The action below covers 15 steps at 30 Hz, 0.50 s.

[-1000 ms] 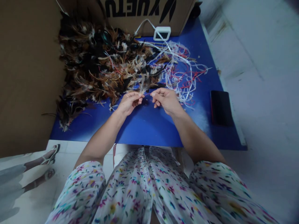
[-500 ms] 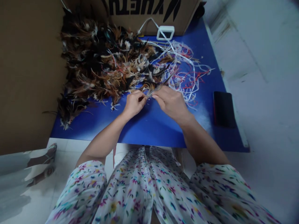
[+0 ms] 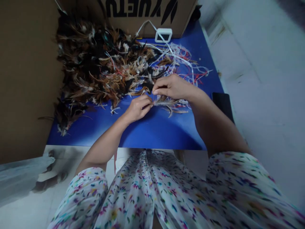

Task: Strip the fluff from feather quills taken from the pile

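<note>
My left hand (image 3: 140, 107) is closed in a pinch on the quill ends of a small bunch of feathers (image 3: 168, 103). The feathers fan out to the right, greyish and brown, low over the blue table (image 3: 152, 133). Just above, my right hand (image 3: 172, 86) has thumb and finger pressed together on a thin reddish thread (image 3: 153, 98) that runs down to the left fingertips. Behind both hands lies a large heap of brown, black and white feathers (image 3: 95, 71).
Tangled white ribbons and red threads (image 3: 183, 60) lie beyond my right hand. A small white-framed device (image 3: 163, 35) stands before a cardboard box (image 3: 143, 25). Another cardboard panel (image 3: 26, 79) rises at left. A dark phone (image 3: 222, 105) lies at right. Another person's feet (image 3: 50, 179) show lower left.
The feather bunch has swung from pointing away to pointing right. My right hand has gone from the thread to the feathers, then up and back to the thread. The other person's feet shifted.
</note>
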Available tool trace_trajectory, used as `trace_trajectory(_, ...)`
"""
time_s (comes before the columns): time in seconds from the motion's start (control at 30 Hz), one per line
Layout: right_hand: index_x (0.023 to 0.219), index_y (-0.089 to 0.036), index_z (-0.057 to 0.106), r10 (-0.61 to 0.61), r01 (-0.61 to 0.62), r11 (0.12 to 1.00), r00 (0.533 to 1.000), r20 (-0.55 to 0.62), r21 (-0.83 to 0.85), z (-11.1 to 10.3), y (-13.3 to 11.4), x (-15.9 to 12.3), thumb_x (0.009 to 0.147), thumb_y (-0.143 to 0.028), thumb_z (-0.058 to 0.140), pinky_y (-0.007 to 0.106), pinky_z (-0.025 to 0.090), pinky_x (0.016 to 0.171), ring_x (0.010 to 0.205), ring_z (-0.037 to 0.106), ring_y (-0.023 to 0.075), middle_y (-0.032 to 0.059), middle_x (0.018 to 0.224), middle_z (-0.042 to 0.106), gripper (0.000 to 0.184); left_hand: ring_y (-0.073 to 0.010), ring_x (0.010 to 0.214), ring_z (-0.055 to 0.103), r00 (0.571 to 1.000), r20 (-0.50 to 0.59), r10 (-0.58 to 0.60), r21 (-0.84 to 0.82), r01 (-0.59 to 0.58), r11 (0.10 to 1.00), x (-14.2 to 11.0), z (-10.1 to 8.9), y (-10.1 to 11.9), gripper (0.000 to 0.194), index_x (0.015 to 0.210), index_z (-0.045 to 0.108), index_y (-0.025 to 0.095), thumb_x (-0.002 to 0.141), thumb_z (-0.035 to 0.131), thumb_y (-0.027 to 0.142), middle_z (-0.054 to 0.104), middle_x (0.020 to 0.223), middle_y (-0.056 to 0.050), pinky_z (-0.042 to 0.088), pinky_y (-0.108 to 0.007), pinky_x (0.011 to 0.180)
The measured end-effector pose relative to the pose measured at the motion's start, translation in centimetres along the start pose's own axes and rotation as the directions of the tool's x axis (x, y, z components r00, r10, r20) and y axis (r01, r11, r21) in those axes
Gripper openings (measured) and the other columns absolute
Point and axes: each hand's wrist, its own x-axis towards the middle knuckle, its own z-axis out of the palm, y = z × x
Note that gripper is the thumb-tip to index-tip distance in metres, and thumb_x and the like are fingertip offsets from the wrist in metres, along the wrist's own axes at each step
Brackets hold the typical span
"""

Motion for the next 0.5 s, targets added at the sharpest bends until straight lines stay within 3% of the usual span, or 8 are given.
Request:
trace_trajectory(0.1,0.073,-0.02,0.078,0.115,-0.117,0.959,0.993,0.021,0.258,0.3,1.4,0.1,0.079,-0.029,0.079,0.025,0.043,0.064,0.064,0.058,0.0113,-0.0021,0.068,0.069,0.011,-0.0174,0.085,0.068,0.994,-0.083,-0.074,-0.137,0.062,0.989,0.2,-0.4,0.7,0.019,0.079,0.075,0.02,0.091,0.066,0.031,0.074,0.089,-0.008,0.051,-0.032,0.082)
trace_trajectory(0.23,0.066,-0.019,0.072,0.263,-0.188,0.836,0.962,-0.076,0.515,2.5,2.6,-0.9,0.073,-0.032,0.086,0.025,0.042,0.058,0.06,0.056,0.0121,0.0002,0.067,0.068,0.02,-0.0153,0.078,0.065,0.952,-0.166,-0.258,-0.307,0.199,0.931,0.4,-0.5,1.0,0.032,0.07,0.074,0.02,0.085,0.074,0.048,0.073,0.084,-0.006,0.051,-0.03,0.076)
trace_trajectory(0.33,0.065,-0.018,0.067,0.325,-0.22,0.817,0.939,-0.109,0.534,4.2,2.8,-1.8,0.072,-0.039,0.089,0.026,0.038,0.052,0.051,0.048,0.0102,-0.0003,0.06,0.062,0.031,-0.0132,0.071,0.061,0.92,-0.218,-0.326,-0.399,0.221,0.89,0.6,-0.3,0.6,0.039,0.067,0.073,0.02,0.079,0.079,0.057,0.07,0.077,-0.004,0.05,-0.028,0.07)
trace_trajectory(0.5,0.076,-0.019,0.07,0.217,-0.09,0.86,0.955,-0.2,0.503,5.7,2.5,-2.5,0.076,-0.056,0.082,0.026,0.039,0.053,0.052,0.047,0.0098,0.0001,0.065,0.065,0.039,-0.0094,0.061,0.057,0.87,-0.296,-0.393,-0.494,0.213,0.843,0.6,0.1,-0.1,0.031,0.069,0.072,0.02,0.079,0.081,0.048,0.066,0.066,0.001,0.046,-0.025,0.064)
